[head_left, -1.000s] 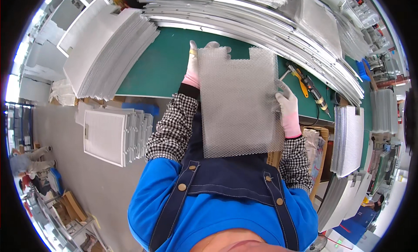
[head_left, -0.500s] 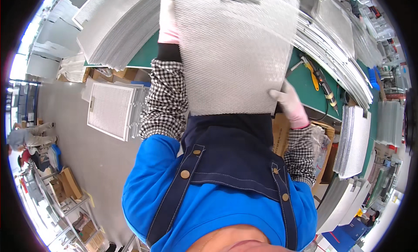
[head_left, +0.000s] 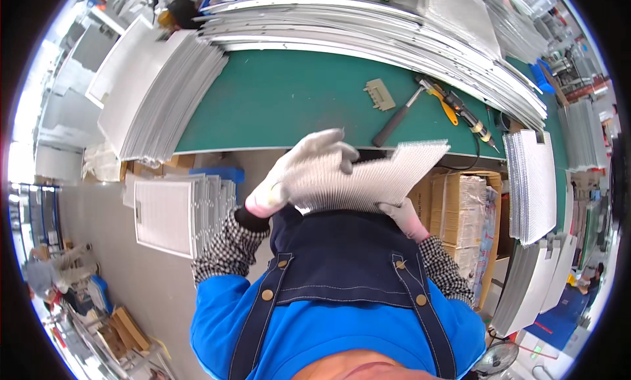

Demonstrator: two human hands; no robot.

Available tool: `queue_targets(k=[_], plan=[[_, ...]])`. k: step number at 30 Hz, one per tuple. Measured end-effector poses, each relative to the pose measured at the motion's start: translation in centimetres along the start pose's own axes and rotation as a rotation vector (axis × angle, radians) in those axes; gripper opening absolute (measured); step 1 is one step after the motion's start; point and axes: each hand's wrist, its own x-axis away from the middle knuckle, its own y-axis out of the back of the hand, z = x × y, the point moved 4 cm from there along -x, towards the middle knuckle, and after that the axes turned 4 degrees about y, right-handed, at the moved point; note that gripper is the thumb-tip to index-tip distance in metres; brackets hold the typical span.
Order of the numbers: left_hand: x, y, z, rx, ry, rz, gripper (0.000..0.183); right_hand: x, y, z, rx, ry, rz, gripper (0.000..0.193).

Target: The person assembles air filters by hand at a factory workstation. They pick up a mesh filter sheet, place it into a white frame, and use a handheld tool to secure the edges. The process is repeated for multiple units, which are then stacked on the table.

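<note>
A silvery expanded-mesh panel [head_left: 368,186] is tilted in front of my waist, below the green table's front edge. It has a notch in its upper edge. My left hand [head_left: 289,173], in a white glove with a pink cuff, grips its left side, with the fingers reaching over the top. At the lower right edge my gloved right hand [head_left: 405,218] holds the panel, its fingertips against the mesh. Part of the right fingers is hidden by the panel.
On the green table [head_left: 282,97] lie a hammer [head_left: 397,120], a yellow-handled tool [head_left: 449,111], a power screwdriver [head_left: 473,120] and a notched beige block [head_left: 379,94]. Stacks of mesh panels [head_left: 154,84] and metal frames [head_left: 368,28] surround it. Framed panels [head_left: 164,212] stand at left, cardboard boxes [head_left: 453,209] at right.
The mesh panel has come down from above the table toward my waist and now lies at a flatter angle to view. Both hands moved with it; the left one came down most.
</note>
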Motion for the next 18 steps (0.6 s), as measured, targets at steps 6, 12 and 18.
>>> queue_targets(k=[6, 12, 18], plan=[[0.7, -0.8, 0.1, -0.108, -0.082, 0.421, 0.105, -4.0, 7.2, 12.8, 0.832, 0.316, 0.503, 0.028], [1.6, 0.1, 0.4, -0.093, -0.062, 0.280, 0.098, -16.1, 1.6, 23.6, 1.167, 0.281, -0.175, 0.043], [1.6, 1.7, 0.4, -0.062, -0.163, 0.030, 0.091, -21.0, -1.5, 19.9, 1.446, 0.181, -0.433, 0.023]])
